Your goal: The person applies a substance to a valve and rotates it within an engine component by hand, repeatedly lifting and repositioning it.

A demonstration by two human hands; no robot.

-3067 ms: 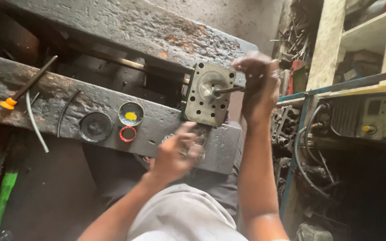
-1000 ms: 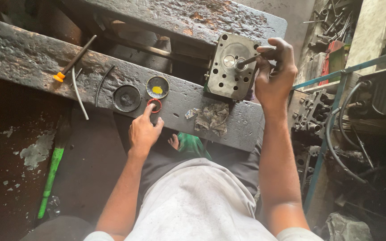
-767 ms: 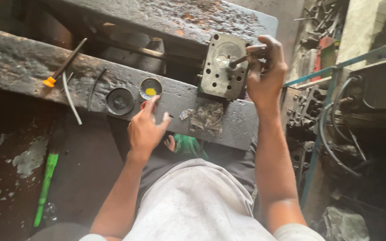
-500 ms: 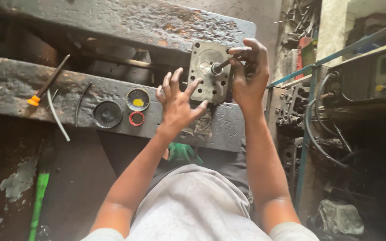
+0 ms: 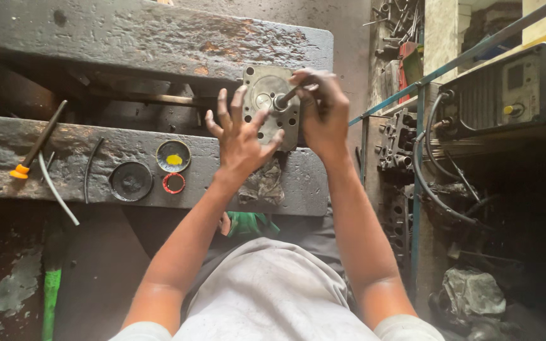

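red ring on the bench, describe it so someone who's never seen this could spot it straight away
Start at the long, grimy dark metal bench that runs across in front of the person. Left of the open left hand sit three round things: a black round cap, a shallow round dish with a yellow blob, and just below that dish the small red ring. It is the smallest, the only red one, and open through its middle.

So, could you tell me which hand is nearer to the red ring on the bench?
Left. The left hand hovers, fingers spread, just up and right of the red ring; the right hand is farther right.
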